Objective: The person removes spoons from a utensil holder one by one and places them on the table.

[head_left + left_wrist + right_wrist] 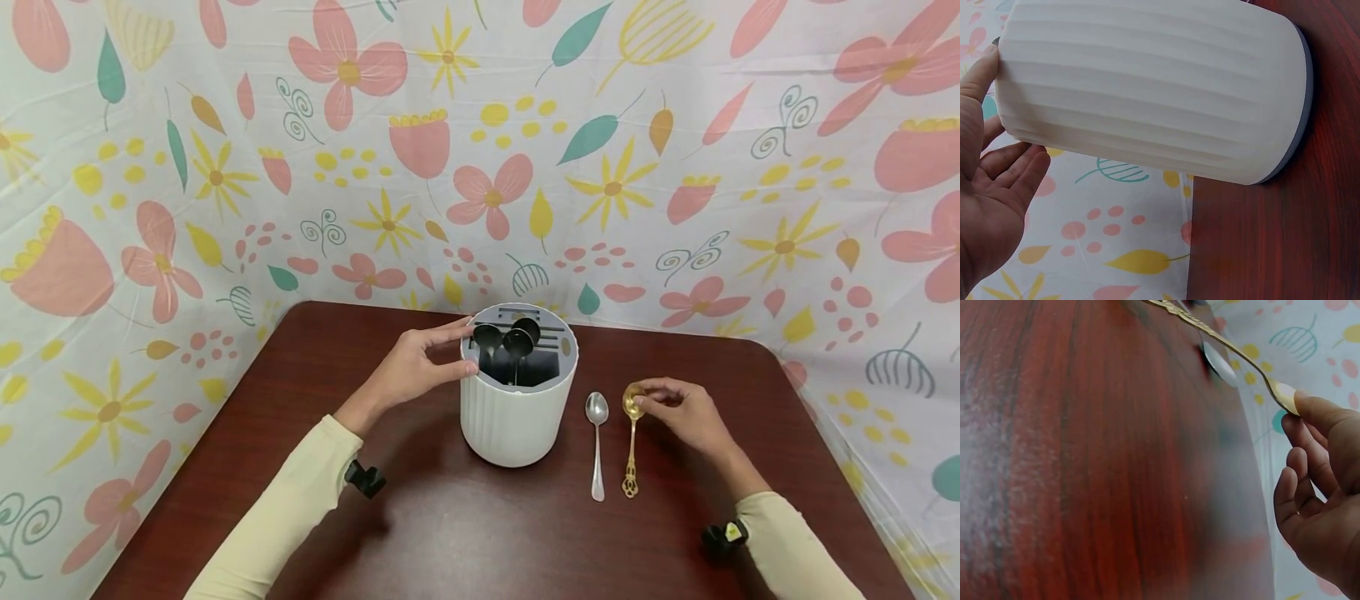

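My left hand (414, 367) touches the upper left side of a white ribbed utensil holder (516, 425), thumb in front and fingers farther back, all fairly straight. Several black round-headed utensils (517, 343) stand inside the holder's grey slotted top; their lower ends are hidden. On the right, my right hand (688, 412) pinches a gold spoon (632, 442) by its bowl between thumb and forefinger. The spoon's ornate handle points toward me. In the right wrist view, the other fingers (1288, 494) curl loosely below. A silver spoon (597, 442) lies between the holder and the gold spoon.
A dark reddish-brown wooden table (480, 533) carries everything. Behind it and along the sides hangs a white cloth (480, 83) with a floral print. Dark wrist devices (365, 478) sit at both cuffs.
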